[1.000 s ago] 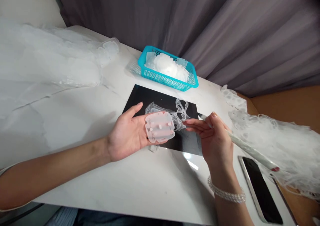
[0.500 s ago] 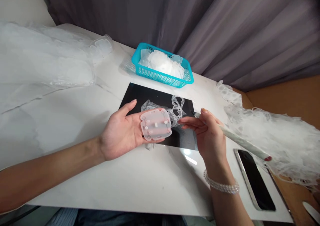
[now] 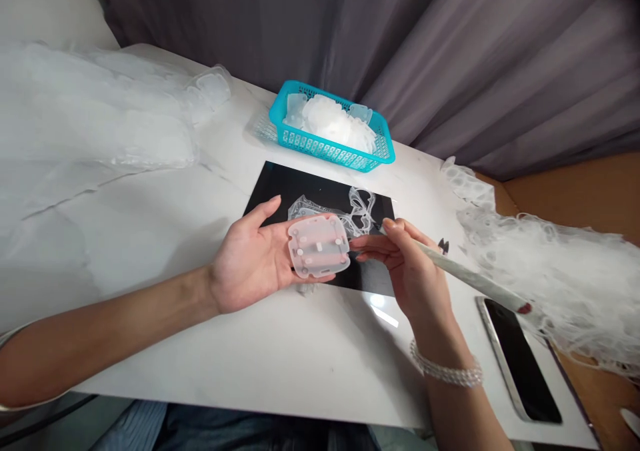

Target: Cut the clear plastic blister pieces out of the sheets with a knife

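Observation:
My left hand (image 3: pixel 255 254) is palm up, with a frosted, translucent plastic piece (image 3: pixel 320 246) lying across its fingers. Rounded and roughly square, the piece has notched edges and small round marks. My right hand (image 3: pixel 410 258), wearing a beaded bracelet, grips a slim pen-like tool (image 3: pixel 465 274) with a pale handle and a dark red end. What its working tip looks like I cannot make out. The right fingertips are close to the piece's right edge; whether they touch it I cannot tell. Beneath both hands, clear plastic scraps (image 3: pixel 361 204) rest on a black mat (image 3: pixel 295 179).
Behind the mat stands a turquoise basket (image 3: pixel 330 150) holding similar translucent pieces. A large clear bag (image 3: pixel 100 111) of plastic pieces is at left. Tangled plastic trimmings (image 3: pixel 555 271) are heaped at right, near a phone (image 3: pixel 523 364). A grey curtain (image 3: pixel 240 24) hangs behind the table.
My right hand has come slightly left, nearer the plastic piece, with the tool still in it. The piece stays on my left fingers. The whole view has shifted a little.

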The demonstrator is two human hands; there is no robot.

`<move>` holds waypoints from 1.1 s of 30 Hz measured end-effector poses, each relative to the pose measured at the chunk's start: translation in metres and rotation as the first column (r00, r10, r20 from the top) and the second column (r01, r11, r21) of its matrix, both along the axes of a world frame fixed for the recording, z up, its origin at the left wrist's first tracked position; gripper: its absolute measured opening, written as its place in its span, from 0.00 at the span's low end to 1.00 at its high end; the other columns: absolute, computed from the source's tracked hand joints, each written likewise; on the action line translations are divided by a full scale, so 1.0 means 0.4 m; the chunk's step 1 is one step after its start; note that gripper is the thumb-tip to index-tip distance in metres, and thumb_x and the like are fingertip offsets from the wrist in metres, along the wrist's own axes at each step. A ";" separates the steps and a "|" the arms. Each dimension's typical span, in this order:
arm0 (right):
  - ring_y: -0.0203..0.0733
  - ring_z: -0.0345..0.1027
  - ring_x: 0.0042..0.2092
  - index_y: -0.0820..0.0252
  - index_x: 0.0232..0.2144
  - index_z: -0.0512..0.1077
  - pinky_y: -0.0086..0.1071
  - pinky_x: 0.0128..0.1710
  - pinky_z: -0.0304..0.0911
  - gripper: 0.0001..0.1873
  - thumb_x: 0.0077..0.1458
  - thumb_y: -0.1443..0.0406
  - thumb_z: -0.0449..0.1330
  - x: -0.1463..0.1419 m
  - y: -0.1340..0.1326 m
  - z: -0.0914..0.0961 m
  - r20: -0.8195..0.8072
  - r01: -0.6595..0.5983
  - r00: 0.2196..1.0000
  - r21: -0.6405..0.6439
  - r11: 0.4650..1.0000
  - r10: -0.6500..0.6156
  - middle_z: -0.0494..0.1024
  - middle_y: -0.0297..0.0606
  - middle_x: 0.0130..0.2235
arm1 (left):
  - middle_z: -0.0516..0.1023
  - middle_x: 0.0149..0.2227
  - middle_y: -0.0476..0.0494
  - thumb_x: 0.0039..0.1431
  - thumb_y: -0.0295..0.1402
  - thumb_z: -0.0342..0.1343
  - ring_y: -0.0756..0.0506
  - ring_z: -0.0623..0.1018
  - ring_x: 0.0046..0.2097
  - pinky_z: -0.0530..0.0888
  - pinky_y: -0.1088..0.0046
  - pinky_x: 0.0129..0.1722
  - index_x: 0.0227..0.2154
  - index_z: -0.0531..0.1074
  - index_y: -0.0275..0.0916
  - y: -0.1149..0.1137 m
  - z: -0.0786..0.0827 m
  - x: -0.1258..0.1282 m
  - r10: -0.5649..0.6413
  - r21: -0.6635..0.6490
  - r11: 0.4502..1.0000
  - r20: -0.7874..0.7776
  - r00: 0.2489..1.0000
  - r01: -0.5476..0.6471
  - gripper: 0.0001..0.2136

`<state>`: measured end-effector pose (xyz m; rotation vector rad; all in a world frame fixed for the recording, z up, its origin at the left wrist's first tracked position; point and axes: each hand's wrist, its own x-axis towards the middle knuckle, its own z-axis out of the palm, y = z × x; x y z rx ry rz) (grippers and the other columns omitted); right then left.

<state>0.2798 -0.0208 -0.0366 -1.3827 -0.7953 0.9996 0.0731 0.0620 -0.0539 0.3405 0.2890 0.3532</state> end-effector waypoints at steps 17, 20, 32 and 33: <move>0.32 0.68 0.28 0.56 0.23 0.54 0.24 0.31 0.63 0.25 0.50 0.69 0.71 -0.029 -0.001 0.002 -0.112 -0.181 0.977 0.007 0.983 0.181 0.74 0.28 0.23 | 0.68 0.63 0.28 0.65 0.55 0.42 0.29 0.70 0.62 0.63 0.47 0.61 0.64 0.62 0.32 -0.003 0.008 0.004 -0.014 -0.023 1.000 -0.020 1.000 0.014 0.35; 0.33 0.68 0.29 0.56 0.22 0.54 0.25 0.31 0.63 0.25 0.50 0.68 0.71 -0.030 0.000 0.003 -0.091 -0.162 0.983 -0.011 0.987 0.160 0.77 0.30 0.25 | 0.69 0.62 0.28 0.65 0.54 0.43 0.29 0.70 0.62 0.62 0.46 0.62 0.64 0.62 0.32 -0.002 0.007 0.003 -0.019 -0.025 1.000 -0.012 1.000 0.019 0.34; 0.33 0.69 0.30 0.57 0.22 0.56 0.25 0.32 0.63 0.25 0.48 0.69 0.72 -0.004 -0.003 0.014 -0.069 -0.035 0.997 0.074 0.997 0.040 0.76 0.30 0.25 | 0.63 0.66 0.28 0.68 0.50 0.42 0.31 0.61 0.68 0.59 0.47 0.64 0.66 0.58 0.31 0.003 -0.001 0.009 0.051 -0.053 0.997 -0.028 0.998 -0.053 0.32; 0.33 0.69 0.30 0.56 0.22 0.56 0.25 0.32 0.64 0.25 0.48 0.69 0.73 -0.001 -0.003 0.015 -0.062 -0.025 0.998 0.083 0.996 0.031 0.76 0.30 0.25 | 0.63 0.66 0.29 0.68 0.49 0.42 0.32 0.60 0.68 0.59 0.49 0.65 0.66 0.57 0.31 0.003 -0.002 0.009 0.064 -0.055 0.996 -0.033 0.997 -0.066 0.32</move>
